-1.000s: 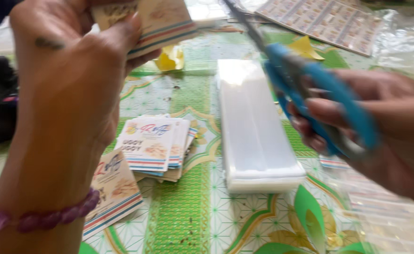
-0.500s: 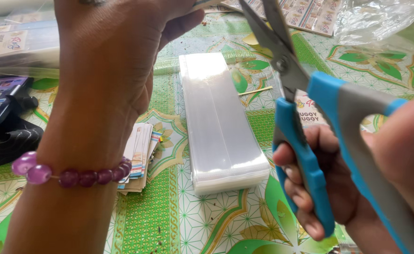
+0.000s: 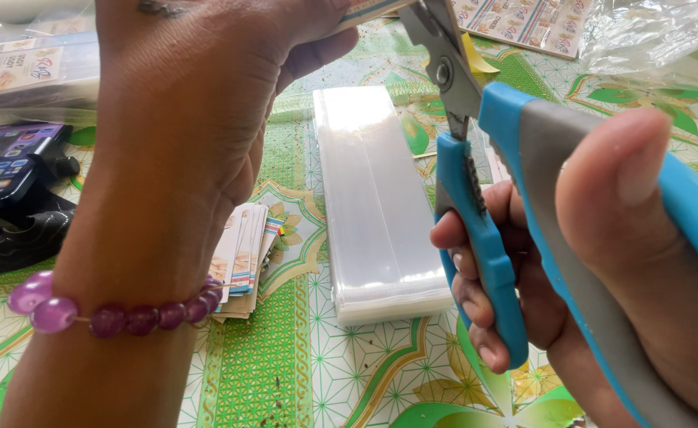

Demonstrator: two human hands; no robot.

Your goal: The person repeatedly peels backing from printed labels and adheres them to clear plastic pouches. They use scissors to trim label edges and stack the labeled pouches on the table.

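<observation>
My left hand, with a purple bead bracelet on the wrist, is raised close to the camera and pinches a thin printed card at the top edge of the view. My right hand grips blue and grey scissors, thumb through one loop, fingers through the other. The metal blades point up toward the card's edge. Below on the table lie a long stack of clear plastic sleeves and a small pile of cut printed cards.
A green and white patterned cloth covers the table. A phone rests on a black object at the left. A printed sheet and crumpled clear plastic lie at the back right, with a yellow scrap behind the blades.
Both hands have come nearer the camera. The scissors have swung more upright, blades up beside the card. The view has shifted, so the sleeve stack sits between my hands.
</observation>
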